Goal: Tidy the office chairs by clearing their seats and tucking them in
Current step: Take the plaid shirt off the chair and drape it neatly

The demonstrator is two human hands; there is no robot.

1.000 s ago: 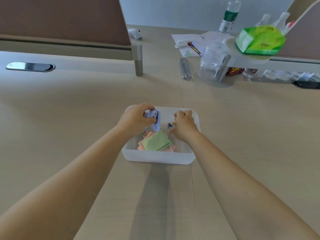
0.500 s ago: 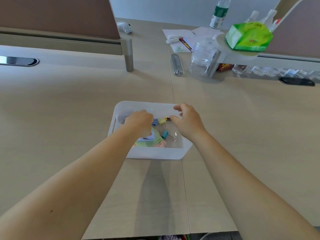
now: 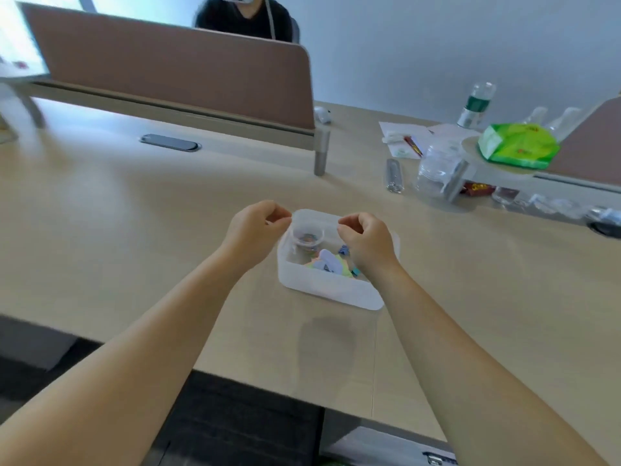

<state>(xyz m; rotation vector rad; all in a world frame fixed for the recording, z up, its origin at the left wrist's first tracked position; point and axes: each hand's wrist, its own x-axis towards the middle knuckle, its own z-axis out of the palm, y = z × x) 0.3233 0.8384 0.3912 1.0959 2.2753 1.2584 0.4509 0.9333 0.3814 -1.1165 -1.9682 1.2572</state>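
Observation:
A white plastic bin [image 3: 331, 292] sits on the beige desk [image 3: 134, 230] in front of me. Inside it are a small clear cup of clips [image 3: 307, 235], a white gadget [image 3: 327, 264] lying on coloured sticky notes, and some binder clips. My left hand [image 3: 253, 232] hovers at the bin's far left corner, fingers loosely curled, holding nothing. My right hand [image 3: 366, 242] hangs over the bin's right half, also loosely curled and empty. No chair is in view.
A brown divider panel [image 3: 168, 68] runs along the desk's back, with a person in black seated behind it. At the right stand a clear jar [image 3: 437, 169], a water bottle [image 3: 475, 104], a green tissue pack [image 3: 517, 146] and papers. Dark floor shows below the desk's near edge.
Both hands have let go of the white gadget and the clips, which now lie in the bin, and have lifted out of it. My view has tilted up and pulled back.

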